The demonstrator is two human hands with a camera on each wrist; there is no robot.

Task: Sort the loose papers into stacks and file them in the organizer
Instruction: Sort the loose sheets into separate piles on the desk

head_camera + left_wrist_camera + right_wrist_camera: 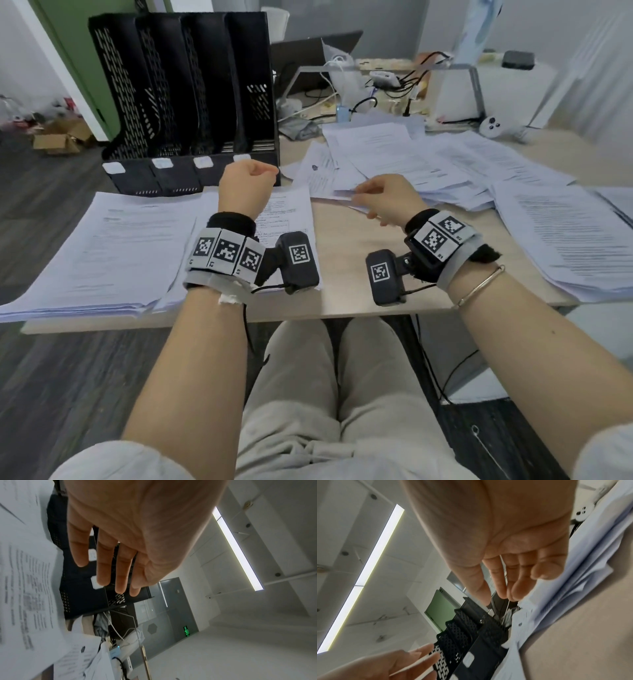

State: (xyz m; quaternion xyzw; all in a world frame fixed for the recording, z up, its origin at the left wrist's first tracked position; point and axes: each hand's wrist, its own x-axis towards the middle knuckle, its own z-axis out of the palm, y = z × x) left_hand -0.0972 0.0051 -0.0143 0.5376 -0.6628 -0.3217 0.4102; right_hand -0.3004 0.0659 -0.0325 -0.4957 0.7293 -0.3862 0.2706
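On the desk [346, 294] I log items by size: the black four-slot organizer [185, 96] stands at the far left corner, sorted stacks [113, 246] lie along the near left edge, and the loose papers [428, 164] spread over the right half toward the far edge. The right hand [383, 198] is at the near-left fringe of that pile, fingers bent; it seems to pinch the edge of a sheet [337, 198], whose long axis runs roughly left-right along the desk. That sheet lies just ahead of the right hand, clearly the nearer one. The left hand [245, 185] hovers above the stack just before the organizer, holding nothing. The head view shows it loosely curled; the left wrist view shows its fingers [102, 563] straight and relaxed. The right wrist view shows fingertips [517, 592] meeting paper, too blurred to confirm the grip.
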